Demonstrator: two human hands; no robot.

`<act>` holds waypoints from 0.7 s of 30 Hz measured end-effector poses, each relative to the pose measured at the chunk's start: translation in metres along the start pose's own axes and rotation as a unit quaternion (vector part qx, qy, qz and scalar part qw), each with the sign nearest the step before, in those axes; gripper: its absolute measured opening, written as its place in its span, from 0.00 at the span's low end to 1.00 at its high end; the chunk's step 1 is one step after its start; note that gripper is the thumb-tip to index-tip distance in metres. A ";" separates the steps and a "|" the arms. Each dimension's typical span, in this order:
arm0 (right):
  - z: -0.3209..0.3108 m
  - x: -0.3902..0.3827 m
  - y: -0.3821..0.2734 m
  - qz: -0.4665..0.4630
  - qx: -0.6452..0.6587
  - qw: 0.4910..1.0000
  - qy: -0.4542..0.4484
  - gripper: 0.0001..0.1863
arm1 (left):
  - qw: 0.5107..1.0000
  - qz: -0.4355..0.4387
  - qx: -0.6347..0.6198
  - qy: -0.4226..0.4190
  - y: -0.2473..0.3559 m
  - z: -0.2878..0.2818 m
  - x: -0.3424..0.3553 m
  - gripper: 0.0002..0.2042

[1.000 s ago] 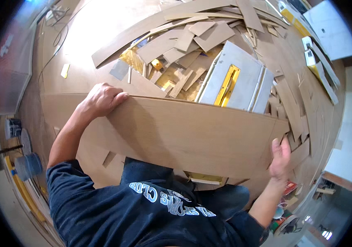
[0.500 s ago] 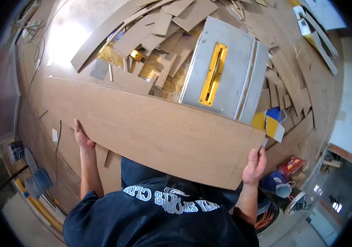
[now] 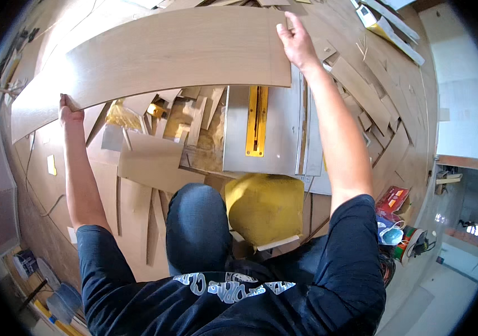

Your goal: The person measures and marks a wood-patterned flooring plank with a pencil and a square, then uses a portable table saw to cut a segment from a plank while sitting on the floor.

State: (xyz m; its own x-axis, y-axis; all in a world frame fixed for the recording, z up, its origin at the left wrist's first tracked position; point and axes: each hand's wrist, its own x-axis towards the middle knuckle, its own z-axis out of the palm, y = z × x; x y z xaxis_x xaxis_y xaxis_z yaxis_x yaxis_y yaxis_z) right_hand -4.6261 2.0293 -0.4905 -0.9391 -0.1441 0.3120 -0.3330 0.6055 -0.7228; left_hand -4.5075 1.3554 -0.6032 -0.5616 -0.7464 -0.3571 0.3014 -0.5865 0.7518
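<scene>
A long, light-brown wooden plank (image 3: 166, 56) spans the upper part of the view, raised above the floor. My left hand (image 3: 71, 110) grips its near edge toward the left end, fingers partly hidden beneath. At the right end, my right hand (image 3: 299, 45) holds the plank by its short edge, arm stretched forward. Below the plank's right part stands a table saw with a grey metal top (image 3: 236, 137) and a yellow slotted insert (image 3: 256, 126). The plank covers the far part of the saw top.
Wooden offcuts (image 3: 197, 120) lie heaped left of the saw, more planks (image 3: 365, 92) to its right. A yellow rounded panel (image 3: 264, 207) is between my knees and the saw. A red box (image 3: 392, 199) sits at the right. A dark cable (image 3: 29, 162) runs along the left.
Both hands have carried the plank forward and up, from in front of my lap to over the saw's far part. The saw's near side and the yellow panel have come into view.
</scene>
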 end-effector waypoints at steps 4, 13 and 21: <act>0.046 0.023 0.045 -0.043 -0.064 0.997 0.015 0.25 | 0.999 -0.004 0.036 -0.021 -0.014 -0.007 0.112 0.10; 0.074 -0.017 0.099 -0.104 -0.261 0.959 0.024 0.23 | 0.994 -0.043 0.095 -0.016 -0.105 -0.023 0.128 0.07; 0.073 -0.012 0.099 -0.089 -0.204 0.975 0.012 0.26 | 0.988 -0.047 0.078 -0.122 -0.065 -0.017 0.174 0.08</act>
State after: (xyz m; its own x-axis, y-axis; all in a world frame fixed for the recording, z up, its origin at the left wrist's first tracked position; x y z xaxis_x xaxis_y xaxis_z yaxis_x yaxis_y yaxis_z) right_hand -4.6536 2.0343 -0.6107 -0.8660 -0.2599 0.4272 -0.4242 0.8342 -0.3525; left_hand -4.6117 1.2588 -0.7237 -0.7569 -0.5808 -0.2996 0.1272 -0.5806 0.8042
